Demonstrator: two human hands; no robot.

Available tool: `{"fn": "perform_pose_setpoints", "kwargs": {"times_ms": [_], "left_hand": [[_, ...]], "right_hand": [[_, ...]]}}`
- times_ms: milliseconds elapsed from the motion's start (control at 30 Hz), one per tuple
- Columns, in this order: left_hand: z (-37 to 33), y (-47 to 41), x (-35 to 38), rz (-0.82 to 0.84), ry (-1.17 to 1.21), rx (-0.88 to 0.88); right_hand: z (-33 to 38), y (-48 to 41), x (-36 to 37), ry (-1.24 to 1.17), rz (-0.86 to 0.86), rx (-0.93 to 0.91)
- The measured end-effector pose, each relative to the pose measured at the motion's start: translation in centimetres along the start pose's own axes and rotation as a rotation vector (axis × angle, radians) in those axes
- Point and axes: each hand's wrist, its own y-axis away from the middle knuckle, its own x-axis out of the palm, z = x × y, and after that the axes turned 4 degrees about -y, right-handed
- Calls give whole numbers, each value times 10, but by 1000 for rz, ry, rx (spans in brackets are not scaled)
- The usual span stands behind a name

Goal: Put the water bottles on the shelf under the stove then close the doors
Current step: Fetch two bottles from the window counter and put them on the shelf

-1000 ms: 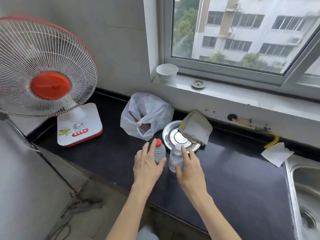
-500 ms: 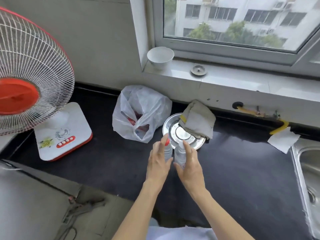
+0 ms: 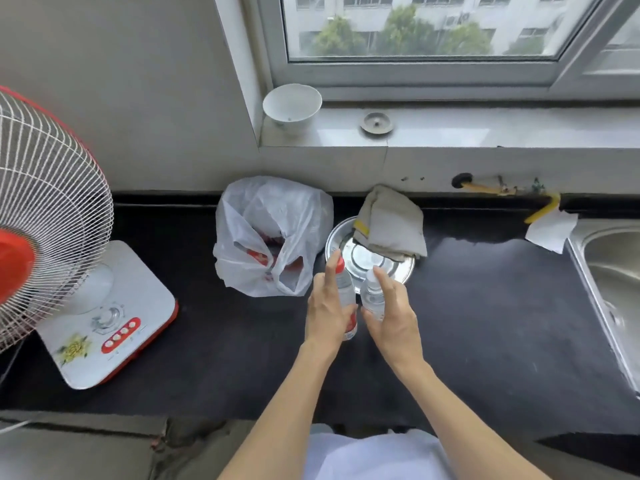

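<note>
Two small water bottles stand side by side on the black counter. One has a red cap and a red label; the other is clear with a pale cap. My left hand holds the red-capped bottle from the left, its thumb across the front and a finger reaching up to the cap. My right hand holds the clear bottle from the right, thumb on its near side. The lower parts of both bottles are hidden behind my hands. No stove, shelf or doors are in view.
A white plastic bag sits just behind and left of the bottles. A steel lid with a folded cloth lies behind them. A red and white fan stands at the left, a steel sink at the right. A white bowl is on the windowsill.
Both hands have closed in on the two bottles and now hold them. The camera has tilted further down and moved closer to the counter.
</note>
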Motion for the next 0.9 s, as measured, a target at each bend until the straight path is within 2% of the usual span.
{"fn": "perform_pose_setpoints", "kwargs": {"times_ms": [100, 267, 367, 633, 900], "left_hand": [[0, -4, -6, 53, -4, 26], [6, -7, -10, 126, 17, 124], [4, 0, -11, 155, 12, 175], [-43, 47, -3, 227, 59, 267], [-137, 131, 34, 226, 31, 558]], "right_hand": [[3, 8, 3, -24, -103, 94], [19, 32, 10, -118, -347, 354], [23, 56, 5, -151, -389, 434], [14, 121, -34, -152, -486, 495], [3, 213, -143, -240, -692, 426]]}}
